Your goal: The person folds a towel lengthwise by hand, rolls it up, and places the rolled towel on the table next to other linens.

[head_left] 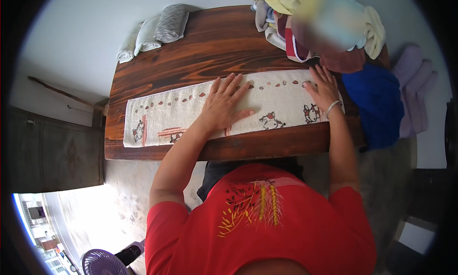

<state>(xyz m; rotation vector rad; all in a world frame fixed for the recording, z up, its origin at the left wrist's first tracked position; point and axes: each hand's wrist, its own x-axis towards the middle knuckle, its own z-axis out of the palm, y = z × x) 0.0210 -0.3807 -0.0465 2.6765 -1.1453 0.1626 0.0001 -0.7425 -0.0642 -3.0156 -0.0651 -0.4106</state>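
Note:
A long white towel [186, 114] with cartoon animals and a row of brown spots lies flat across the wooden table, its long side near the front edge. My left hand [224, 103] rests on the middle of the towel, fingers spread, palm down. Toward the towel's right end, my right hand [324, 89] lies flat with fingers apart, a bracelet on its wrist. Neither hand grips anything. Parts of the towel's print are hidden under my left hand and forearm.
Rolled grey-white towels [169, 25] sit at the table's back left. A heap of mixed cloths [281, 1] fills the back right, partly blurred. A blue cloth [374, 103] hangs over the right edge, near lilac cloths [412, 89]. A purple fan [102, 261] stands at lower left.

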